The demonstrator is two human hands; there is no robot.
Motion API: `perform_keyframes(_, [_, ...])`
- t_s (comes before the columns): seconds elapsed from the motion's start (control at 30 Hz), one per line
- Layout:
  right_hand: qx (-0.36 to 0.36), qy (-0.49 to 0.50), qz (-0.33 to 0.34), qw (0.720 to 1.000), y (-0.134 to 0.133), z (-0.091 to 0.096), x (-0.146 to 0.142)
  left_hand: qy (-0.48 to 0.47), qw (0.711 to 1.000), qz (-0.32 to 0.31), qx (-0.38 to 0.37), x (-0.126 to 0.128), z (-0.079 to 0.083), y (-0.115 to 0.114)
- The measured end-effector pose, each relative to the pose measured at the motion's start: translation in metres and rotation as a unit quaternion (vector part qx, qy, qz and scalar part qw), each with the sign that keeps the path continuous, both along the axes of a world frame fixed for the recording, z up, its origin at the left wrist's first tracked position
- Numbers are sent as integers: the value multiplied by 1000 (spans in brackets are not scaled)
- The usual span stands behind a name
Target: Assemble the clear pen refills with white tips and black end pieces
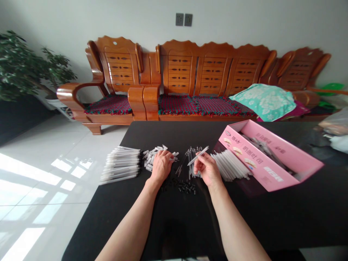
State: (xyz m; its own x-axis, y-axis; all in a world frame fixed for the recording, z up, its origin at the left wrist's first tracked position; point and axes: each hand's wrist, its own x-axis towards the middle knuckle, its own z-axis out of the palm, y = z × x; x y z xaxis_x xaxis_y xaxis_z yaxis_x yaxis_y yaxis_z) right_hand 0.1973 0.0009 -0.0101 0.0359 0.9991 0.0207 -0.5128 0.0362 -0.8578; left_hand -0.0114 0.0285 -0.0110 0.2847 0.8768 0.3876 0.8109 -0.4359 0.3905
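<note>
My right hand pinches a clear pen barrel that slants up to the right, above a bunch of thin refills. My left hand rests, fingers curled, on a heap of white pen caps; whether it grips one is hidden. A neat stack of finished pens lies to the left of that hand. A fan of clear barrels lies to the right of my right hand. Small black tips are scattered between my wrists on the black table.
An open pink cardboard box with more parts stands at the right on the table. Behind the table stands a wooden sofa set with red cushions and a teal cloth. A potted plant and white floor are on the left.
</note>
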Motion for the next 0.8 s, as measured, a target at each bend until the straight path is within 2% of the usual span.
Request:
perform_keyframes(0.17, [-2, 3, -43, 999, 2, 0, 2, -32, 999, -3, 7, -1, 5, -2])
perform_keyframes(0.3, [-5, 12, -58, 998, 2, -1, 2, -164, 986, -4, -36, -1, 9, -3])
perform_keyframes(0.37, [-6, 16, -62, 998, 2, 0, 1, -268, 958, -11, -103, 2, 10, -5])
perform_keyframes(0.5, [-6, 17, -63, 998, 1, 3, -1, -433, 869, -58, -232, 10, 7, -10])
perform_keyframes(0.6, [-13, 18, -62, 998, 0, 5, -2, -457, 850, -72, -251, 16, 4, -12])
perform_keyframes(0.8, [-18, 1, -67, 998, 0, 4, -3, -442, 856, -84, -253, 19, 5, -14])
